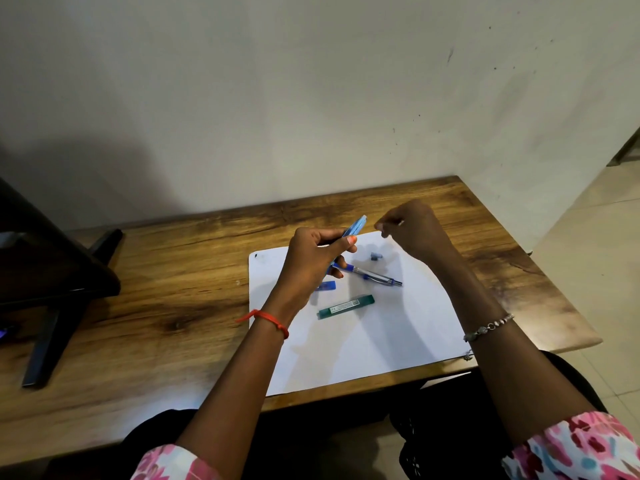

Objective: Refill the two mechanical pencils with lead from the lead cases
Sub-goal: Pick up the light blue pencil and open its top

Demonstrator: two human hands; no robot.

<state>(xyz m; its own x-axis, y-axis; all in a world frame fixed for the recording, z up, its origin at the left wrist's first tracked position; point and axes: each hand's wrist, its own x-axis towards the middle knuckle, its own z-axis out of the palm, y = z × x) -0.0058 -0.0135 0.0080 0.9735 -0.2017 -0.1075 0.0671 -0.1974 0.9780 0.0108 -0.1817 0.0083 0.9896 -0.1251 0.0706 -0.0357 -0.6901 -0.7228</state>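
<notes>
My left hand [313, 261] grips a light blue mechanical pencil [353, 228], held tilted with its open top end pointing up and to the right. My right hand [412, 226] hovers just right of that end, thumb and forefinger pinched; whether a lead is between them is too small to tell. A second pencil [375, 276], blue and silver, lies on the white sheet [363, 341]. A green lead case [346, 306] lies below it. A blue lead case [325, 286] peeks out under my left hand. A small blue cap [375, 256] sits near the sheet's top.
The sheet lies on a wooden table [173, 289] set against a plain wall. A dark stand with angled legs [55, 306] occupies the table's left side. The table's right edge drops to a tiled floor [588, 254].
</notes>
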